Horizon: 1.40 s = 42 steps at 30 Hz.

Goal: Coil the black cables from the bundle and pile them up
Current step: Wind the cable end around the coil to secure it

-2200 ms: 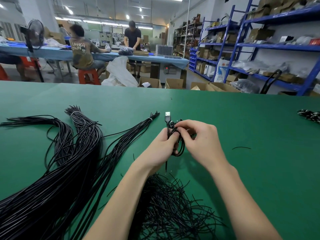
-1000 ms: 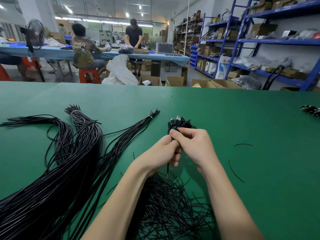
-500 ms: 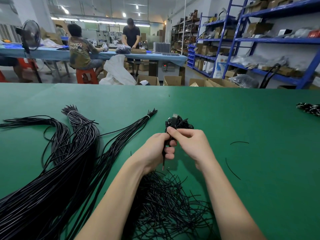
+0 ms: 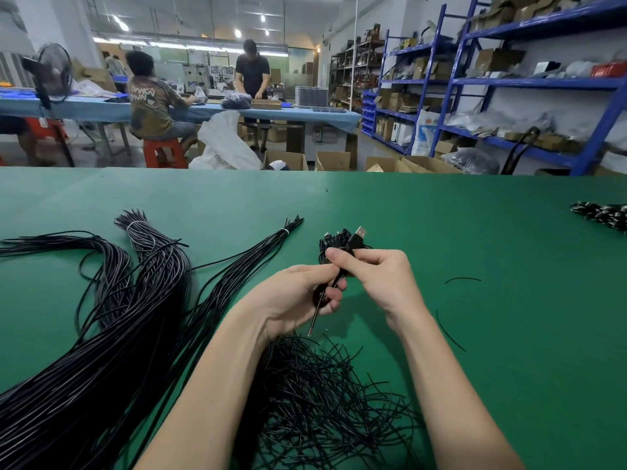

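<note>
Hands meet at the middle of the frame above the green felt-covered counter [image 4: 441, 215]. The left hand [image 4: 298, 293] curls its fingers round a thin black cable [image 4: 317, 308], whose loose bare end pokes down below the palm. The right hand [image 4: 380, 276] pinches the coiled part of that same cable, and a silver-tipped black USB plug [image 4: 358, 236] sticks up just above its fingers. Large bundles of long black cables [image 4: 112, 320], tied near their tips with pale bands, sprawl across the left and lower left of the frame. A tangled heap of short black wire ties [image 4: 322, 395] lies at bottom centre between the forearms. Two stray black ties [image 4: 449, 334] lie right of the right wrist. At the right edge sits a small pile of coiled black cables [image 4: 604, 215].
</note>
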Each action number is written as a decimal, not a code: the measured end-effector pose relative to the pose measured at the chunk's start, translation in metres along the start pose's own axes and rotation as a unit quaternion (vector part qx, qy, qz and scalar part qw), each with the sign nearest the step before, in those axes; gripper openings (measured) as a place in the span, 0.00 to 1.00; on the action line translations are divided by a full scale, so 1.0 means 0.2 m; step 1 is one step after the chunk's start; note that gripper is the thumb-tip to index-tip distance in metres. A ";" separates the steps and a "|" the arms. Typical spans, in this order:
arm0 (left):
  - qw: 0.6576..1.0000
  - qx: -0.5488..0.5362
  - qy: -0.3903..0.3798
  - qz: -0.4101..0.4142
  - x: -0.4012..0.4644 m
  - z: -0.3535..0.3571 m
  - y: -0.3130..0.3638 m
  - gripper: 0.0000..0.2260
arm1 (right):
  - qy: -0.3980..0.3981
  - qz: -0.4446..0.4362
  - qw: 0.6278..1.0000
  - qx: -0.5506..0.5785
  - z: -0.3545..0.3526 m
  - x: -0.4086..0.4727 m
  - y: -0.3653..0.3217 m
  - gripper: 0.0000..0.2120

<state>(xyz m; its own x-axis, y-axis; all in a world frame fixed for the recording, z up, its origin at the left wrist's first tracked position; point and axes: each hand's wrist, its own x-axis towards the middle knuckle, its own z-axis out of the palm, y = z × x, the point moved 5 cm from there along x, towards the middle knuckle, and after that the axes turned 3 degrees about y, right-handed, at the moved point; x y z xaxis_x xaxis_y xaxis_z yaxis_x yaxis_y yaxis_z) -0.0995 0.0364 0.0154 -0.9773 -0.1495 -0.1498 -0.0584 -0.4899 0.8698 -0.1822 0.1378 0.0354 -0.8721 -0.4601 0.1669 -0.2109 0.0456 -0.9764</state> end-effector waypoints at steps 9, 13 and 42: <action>0.993 -0.062 0.095 -0.029 0.04 -0.04 -0.04 0.07 | 0.025 0.063 0.993 0.095 0.00 0.02 0.04 0.09; 0.990 -0.035 0.136 0.020 0.04 -0.07 -0.04 0.04 | 0.047 0.087 0.987 0.124 0.01 0.02 0.07 0.14; 0.963 -0.093 0.215 0.131 0.00 -0.21 0.02 0.06 | -0.343 0.060 0.881 -0.322 0.19 -0.13 0.15 0.13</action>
<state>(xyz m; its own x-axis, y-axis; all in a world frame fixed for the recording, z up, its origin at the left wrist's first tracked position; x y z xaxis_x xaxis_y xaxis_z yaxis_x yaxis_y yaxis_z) -0.0912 -0.0023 -0.0008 -0.7766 -0.6116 -0.1515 0.2564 -0.5263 0.8107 -0.1485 0.1178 -0.0040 -0.4798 -0.8350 -0.2693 -0.5343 0.5216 -0.6652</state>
